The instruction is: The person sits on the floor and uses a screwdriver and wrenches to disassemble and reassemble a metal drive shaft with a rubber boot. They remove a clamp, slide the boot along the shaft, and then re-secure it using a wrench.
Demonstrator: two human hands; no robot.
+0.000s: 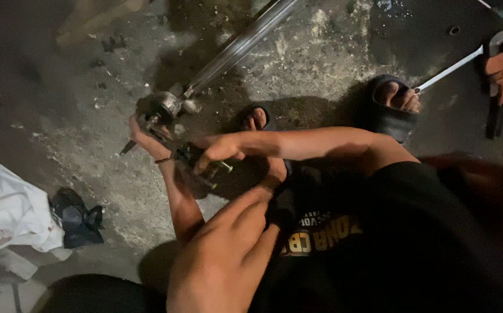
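Left hand (pixel 147 139) closes around the end fitting (pixel 167 107) of a long metal rod (pixel 237 49) running toward 1 o'clock. Right hand (pixel 219 148) grips a dark tool (pixel 190 156) just beside it. Wrench (pixel 448 71) lies at 2 o'clock, white cloth (pixel 8 208) at 9 o'clock.

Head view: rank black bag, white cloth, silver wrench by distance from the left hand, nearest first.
From the left hand at the metal shaft's end:
1. Black bag, lower left on the floor.
2. White cloth, beside the bag, further left.
3. Silver wrench, upper right by the sandalled foot.
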